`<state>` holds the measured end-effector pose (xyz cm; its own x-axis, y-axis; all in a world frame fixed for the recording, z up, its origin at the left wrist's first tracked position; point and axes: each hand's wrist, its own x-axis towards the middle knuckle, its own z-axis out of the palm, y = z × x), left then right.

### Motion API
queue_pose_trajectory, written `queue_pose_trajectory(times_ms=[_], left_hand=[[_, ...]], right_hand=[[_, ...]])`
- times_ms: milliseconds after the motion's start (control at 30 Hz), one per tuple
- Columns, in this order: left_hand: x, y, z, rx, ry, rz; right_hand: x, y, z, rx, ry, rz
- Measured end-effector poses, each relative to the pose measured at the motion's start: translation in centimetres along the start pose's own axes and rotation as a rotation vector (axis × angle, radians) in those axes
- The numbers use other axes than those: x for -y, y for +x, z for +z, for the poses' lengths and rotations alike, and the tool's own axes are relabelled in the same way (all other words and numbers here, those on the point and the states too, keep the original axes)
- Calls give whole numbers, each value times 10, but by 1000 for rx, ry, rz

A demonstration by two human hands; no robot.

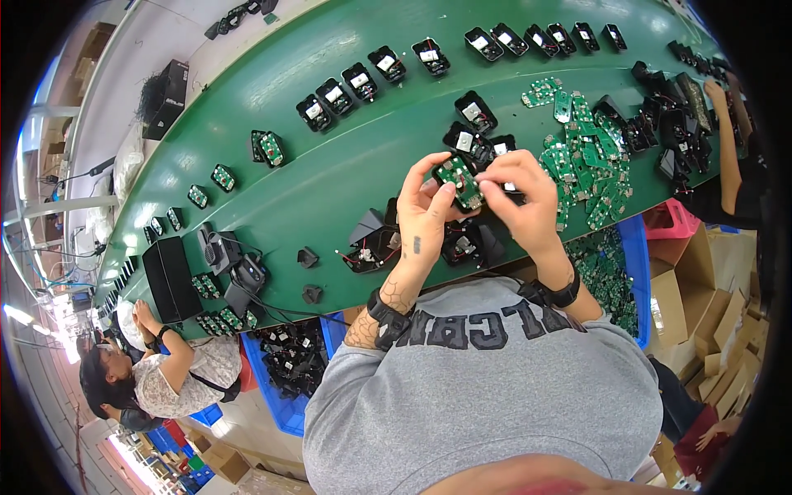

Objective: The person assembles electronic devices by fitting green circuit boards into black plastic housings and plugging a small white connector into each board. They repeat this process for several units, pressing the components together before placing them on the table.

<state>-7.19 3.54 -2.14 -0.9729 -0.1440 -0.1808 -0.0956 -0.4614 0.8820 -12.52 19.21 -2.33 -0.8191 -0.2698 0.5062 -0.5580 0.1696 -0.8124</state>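
My left hand (425, 205) is closed around a small black plastic housing with a green circuit board (459, 180) in its open face, its thumb lying over the board. From the right, the pinched thumb and forefinger of my right hand (525, 200) touch the board's edge; any small part between those fingertips is hidden. Just beyond my hands, black housings (474, 112) with white parts inside lie on the green bench. More housings with loose red and black wires (371, 247) lie left of my left wrist. A heap of bare green circuit boards (587, 157) spreads to the right of my right hand.
Rows of open housings (360, 80) line the bench's far side. Blue bins (285, 412) stand below the near edge, one holding black parts, another green boards (606, 272). A black box (171, 279) stands left, near a co-worker (165, 355). Another person's arm (726, 148) reaches in at right.
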Motion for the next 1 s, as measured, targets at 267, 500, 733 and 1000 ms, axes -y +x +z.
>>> queue_pose_trajectory(times_ms=[267,500,733,1000], left_hand=[[-9,-2,5,114,142,34],[-10,0,15,44,42,41],[-8,6,11,76,166,125],[-7,7,13,130,104,-86]], right_hand=[[-8,-2,-2,248,766,619],[1,1,4,99,768,593],[2,2,8,-137,-104,-170],[-5,2,14,-234,-146,-160]])
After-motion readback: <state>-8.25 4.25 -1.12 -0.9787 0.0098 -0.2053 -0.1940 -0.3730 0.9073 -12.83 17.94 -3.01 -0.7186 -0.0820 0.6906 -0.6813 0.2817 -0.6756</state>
